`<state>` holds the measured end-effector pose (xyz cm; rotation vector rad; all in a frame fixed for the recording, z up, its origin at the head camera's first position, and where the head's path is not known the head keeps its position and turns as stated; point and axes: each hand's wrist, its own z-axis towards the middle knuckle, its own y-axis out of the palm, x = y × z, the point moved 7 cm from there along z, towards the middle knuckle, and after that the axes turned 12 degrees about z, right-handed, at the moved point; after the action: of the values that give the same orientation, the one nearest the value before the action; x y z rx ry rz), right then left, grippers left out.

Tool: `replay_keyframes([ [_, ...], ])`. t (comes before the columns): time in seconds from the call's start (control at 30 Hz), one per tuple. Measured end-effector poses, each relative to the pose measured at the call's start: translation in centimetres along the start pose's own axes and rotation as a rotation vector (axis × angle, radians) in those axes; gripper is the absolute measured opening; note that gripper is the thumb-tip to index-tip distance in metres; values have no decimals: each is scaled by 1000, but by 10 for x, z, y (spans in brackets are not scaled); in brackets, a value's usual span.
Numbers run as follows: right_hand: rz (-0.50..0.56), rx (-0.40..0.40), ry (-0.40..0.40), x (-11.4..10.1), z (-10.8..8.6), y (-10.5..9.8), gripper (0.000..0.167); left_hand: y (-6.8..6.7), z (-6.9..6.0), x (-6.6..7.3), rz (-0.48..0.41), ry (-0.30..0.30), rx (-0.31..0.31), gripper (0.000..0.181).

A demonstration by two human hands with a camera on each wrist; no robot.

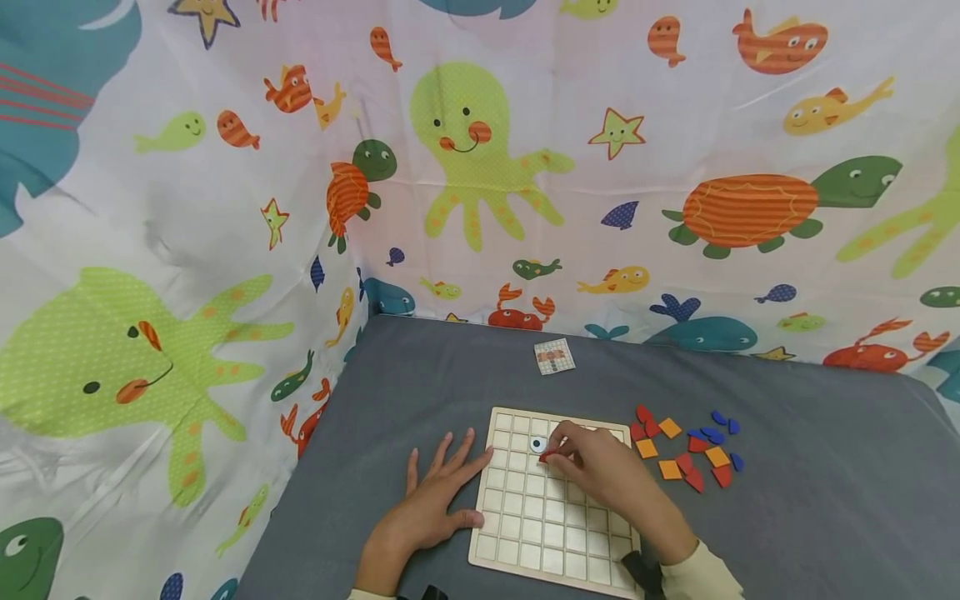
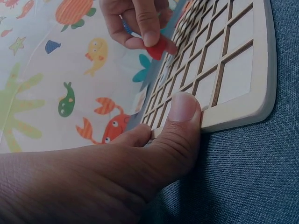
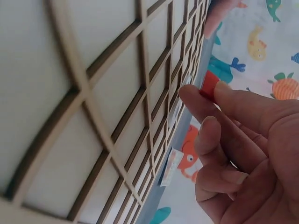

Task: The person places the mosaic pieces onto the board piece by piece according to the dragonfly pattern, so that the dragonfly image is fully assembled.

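A wooden grid board (image 1: 525,508) with square cells lies on the grey cloth. One upper cell holds a white tile with an eye (image 1: 537,444). My right hand (image 1: 603,467) pinches a small red piece (image 3: 210,86) between thumb and forefinger, just over the board beside the eye tile. My left hand (image 1: 431,508) is spread at the board's left edge. Its thumb (image 2: 183,109) rests on the wooden rim, and a fingertip touches the same side higher up.
Right of the board lie loose red pieces (image 1: 693,479), orange squares (image 1: 670,469) and blue pieces (image 1: 717,417). A small picture card (image 1: 554,357) lies beyond the board. A curtain printed with sea animals (image 1: 525,208) hangs behind the grey surface (image 1: 420,375).
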<state>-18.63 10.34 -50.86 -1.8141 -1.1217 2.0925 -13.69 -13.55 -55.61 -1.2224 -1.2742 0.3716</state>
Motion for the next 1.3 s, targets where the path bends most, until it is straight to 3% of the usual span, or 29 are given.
replay_keyframes([
  [0.2,-59,10,37,-2,4,6,12,1,0,-1,-28,30,26,90],
  [0.4,-78,24,22,-4,7,8,14,0,-1,1,-49,76,66,88],
  [0.63,-38,-13,27,-2,9,15,12,0,-1,1,-10,11,-1,91],
  [1.0,-99,9,-10,-3,9,14,16,1,0,-1,-1,8,11,90],
  [1.3,-125,14,19,-1,9,16,15,1,0,0,-11,4,5,89],
])
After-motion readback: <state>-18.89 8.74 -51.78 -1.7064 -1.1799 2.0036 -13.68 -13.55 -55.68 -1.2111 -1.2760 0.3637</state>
